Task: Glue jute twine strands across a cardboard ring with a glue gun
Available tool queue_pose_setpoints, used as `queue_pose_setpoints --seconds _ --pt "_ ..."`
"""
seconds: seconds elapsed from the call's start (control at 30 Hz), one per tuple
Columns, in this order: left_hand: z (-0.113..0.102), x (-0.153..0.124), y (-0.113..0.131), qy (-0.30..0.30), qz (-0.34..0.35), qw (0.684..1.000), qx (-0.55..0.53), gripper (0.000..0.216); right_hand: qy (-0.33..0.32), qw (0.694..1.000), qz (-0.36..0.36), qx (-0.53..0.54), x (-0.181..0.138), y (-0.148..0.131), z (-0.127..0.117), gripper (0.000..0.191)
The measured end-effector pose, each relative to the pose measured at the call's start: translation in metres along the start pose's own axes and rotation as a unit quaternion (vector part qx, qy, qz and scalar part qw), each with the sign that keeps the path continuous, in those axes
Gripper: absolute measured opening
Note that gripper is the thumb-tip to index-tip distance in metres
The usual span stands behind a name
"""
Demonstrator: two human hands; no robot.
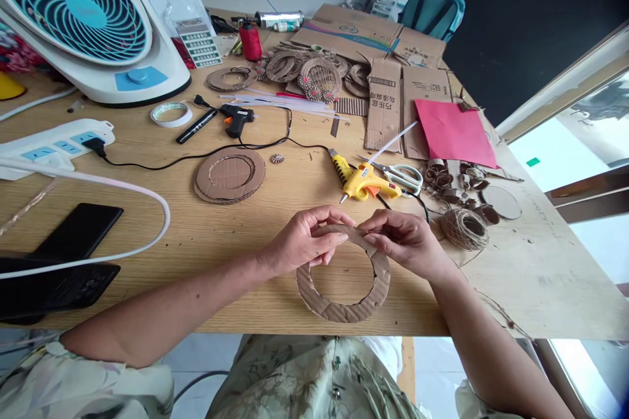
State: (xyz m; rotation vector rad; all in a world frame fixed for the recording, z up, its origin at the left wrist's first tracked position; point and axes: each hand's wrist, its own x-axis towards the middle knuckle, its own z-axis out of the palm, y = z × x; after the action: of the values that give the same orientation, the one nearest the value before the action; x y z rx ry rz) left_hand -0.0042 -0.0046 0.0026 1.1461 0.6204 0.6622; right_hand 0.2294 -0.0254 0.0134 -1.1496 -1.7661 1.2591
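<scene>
A flat cardboard ring [339, 311] with a rough inner edge is held over the table's front part. My left hand [309, 236] grips its upper left rim, thumb on top and fingers behind. My right hand [407, 242] pinches at the upper right rim; whether a thin strand is also between those fingertips I cannot tell. Just beyond the hands lie a yellow glue gun [366, 182], a yellow utility knife [340, 167] and white-handled scissors [405, 178]. A ball of twine [464, 229] sits right of my right hand, with loose strands trailing toward the front edge.
Cut cardboard discs [230, 193], a black glue gun [238, 119], a marker [196, 126] and a tape roll [171, 114] lie left. A fan [83, 13], power strip [63, 144] and phones [59, 285] stand farther left. Behind are cardboard pieces [383, 101] and red paper [455, 133].
</scene>
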Motion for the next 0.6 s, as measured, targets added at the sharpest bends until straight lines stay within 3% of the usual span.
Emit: queue_pose_setpoints --seconds 0.2,0.4,0.6 --pt "-0.0006 0.0001 0.0008 0.002 0.000 1.000 0.006 0.031 0.002 1.000 0.003 0.012 0.0012 0.0041 0.0004 0.021" --pt "0.0012 0.0003 0.0026 0.043 0.009 0.999 0.022 0.036 0.016 1.000 0.005 0.020 0.0024 0.0071 -0.0002 0.023" --pt "0.0001 -0.0013 -0.0010 0.043 0.040 0.995 0.086 0.036 0.026 0.999 0.008 0.021 0.0045 0.0048 0.0019 0.026"
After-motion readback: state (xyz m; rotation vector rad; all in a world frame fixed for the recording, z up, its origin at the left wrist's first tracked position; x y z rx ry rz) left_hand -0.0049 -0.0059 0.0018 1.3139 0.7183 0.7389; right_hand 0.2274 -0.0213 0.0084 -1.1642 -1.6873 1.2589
